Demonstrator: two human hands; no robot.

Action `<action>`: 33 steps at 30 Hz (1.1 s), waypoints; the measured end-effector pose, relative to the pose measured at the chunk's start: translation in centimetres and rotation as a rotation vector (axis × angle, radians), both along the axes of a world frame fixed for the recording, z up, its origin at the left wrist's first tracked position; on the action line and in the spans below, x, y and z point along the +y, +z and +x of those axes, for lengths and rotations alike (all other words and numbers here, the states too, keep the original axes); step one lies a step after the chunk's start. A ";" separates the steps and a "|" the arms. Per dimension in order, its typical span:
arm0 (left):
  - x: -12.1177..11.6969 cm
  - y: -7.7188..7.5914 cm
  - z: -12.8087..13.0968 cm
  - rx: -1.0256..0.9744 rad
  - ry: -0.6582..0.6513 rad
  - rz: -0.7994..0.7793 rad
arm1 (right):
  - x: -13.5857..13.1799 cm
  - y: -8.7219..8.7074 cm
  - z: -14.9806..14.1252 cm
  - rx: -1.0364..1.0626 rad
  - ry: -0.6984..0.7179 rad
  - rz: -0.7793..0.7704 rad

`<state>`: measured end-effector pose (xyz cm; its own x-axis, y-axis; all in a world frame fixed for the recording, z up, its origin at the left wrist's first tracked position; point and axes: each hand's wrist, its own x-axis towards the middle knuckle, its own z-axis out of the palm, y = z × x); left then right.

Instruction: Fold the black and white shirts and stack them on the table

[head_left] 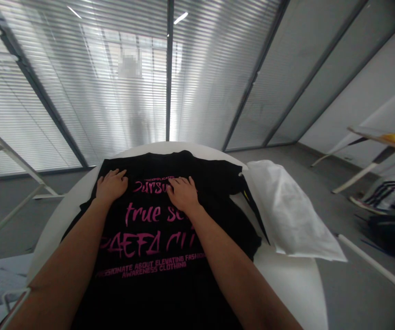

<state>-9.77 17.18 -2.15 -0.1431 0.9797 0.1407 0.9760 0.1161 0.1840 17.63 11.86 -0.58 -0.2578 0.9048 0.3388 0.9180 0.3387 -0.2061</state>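
Note:
A black T-shirt (pixel 156 288) with pink lettering lies spread over a round white table (pixel 295 293). Its collar end is at the far side, and its lower part runs toward me out of the frame. My left hand (pixel 112 185) rests flat on the shirt's upper left, fingers stretched out. Near the top of the lettering my right hand (pixel 184 192) lies palm down on the fabric, fingers extended and covering some letters. Neither hand grips anything. My forearms hide parts of the print.
White folded cloth (pixel 290 211) lies on the table's right side and hangs past the edge. A glass wall with blinds (pixel 131 91) stands behind. White metal frames (pixel 11 156) are at left. Another table (pixel 383 135) with a yellow item stands at right.

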 end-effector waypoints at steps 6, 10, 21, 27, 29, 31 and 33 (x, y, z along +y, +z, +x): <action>0.4 -0.3 -0.1 0.009 0.000 -0.020 | 0.2 -0.1 0.1 0.010 -0.162 -0.015; 0.5 -0.3 -0.2 0.021 -0.005 -0.017 | 0.4 -0.7 0.3 0.027 -0.088 -0.028; 0.3 -0.1 0.3 -0.005 0.022 0.022 | 1.7 -0.2 1.9 0.179 -0.070 -0.069; 0.1 0.1 0.4 -0.012 0.033 0.047 | 2.8 2.8 7.2 0.270 -0.578 0.040; 0.1 0.1 0.4 -0.010 0.033 0.052 | 3.3 3.2 9.8 0.315 -0.738 -0.076; 0.1 0.0 0.5 -0.005 0.027 0.053 | 3.9 2.7 12.0 0.355 -0.709 -0.225; 0.1 0.0 0.5 0.000 0.025 0.058 | 4.2 1.6 13.4 0.314 -0.610 -0.319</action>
